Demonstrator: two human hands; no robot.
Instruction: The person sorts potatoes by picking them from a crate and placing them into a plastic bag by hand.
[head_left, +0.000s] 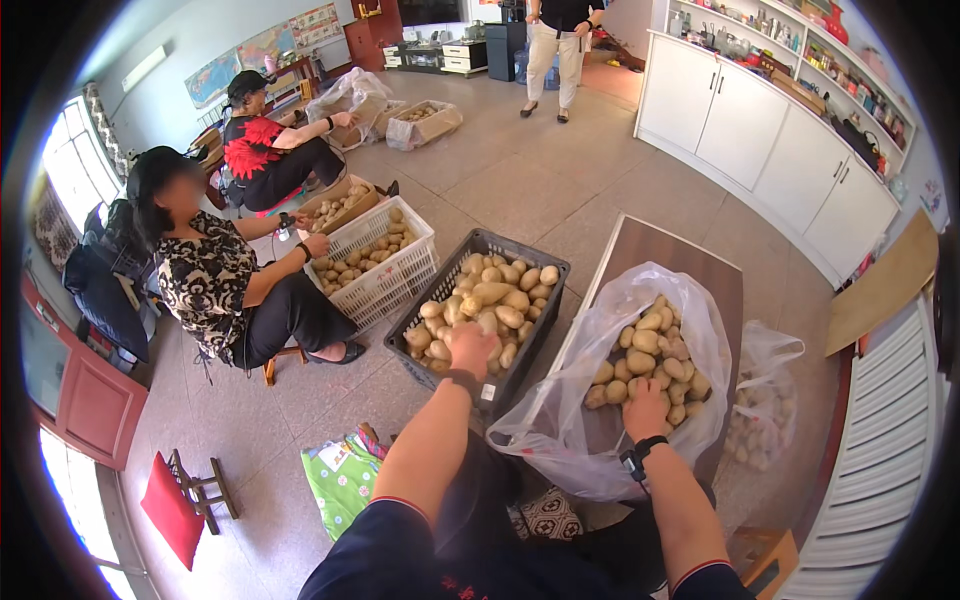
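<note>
My left hand (471, 349) reaches over the near side of a black plastic crate (556, 300) heaped with potatoes (510, 317). Its fingertips are among the potatoes, and whether one is gripped cannot be told. To the right, a clear plastic bag (555, 420) lies open on a low brown table (652, 244), with smaller potatoes (641, 363) inside. My right hand (646, 409) is in the bag at the near edge of that pile, fingers on or beside a potato; its grip is partly hidden. Both wrists wear dark bands.
At left, a seated person (202, 262) works at a white crate (397, 281) of potatoes; another person (262, 142) sits behind near boxes. A third person (555, 52) stands at the back. A tied bag of potatoes (761, 420) lies right of the table; a red-seated stool (172, 510) stands lower left.
</note>
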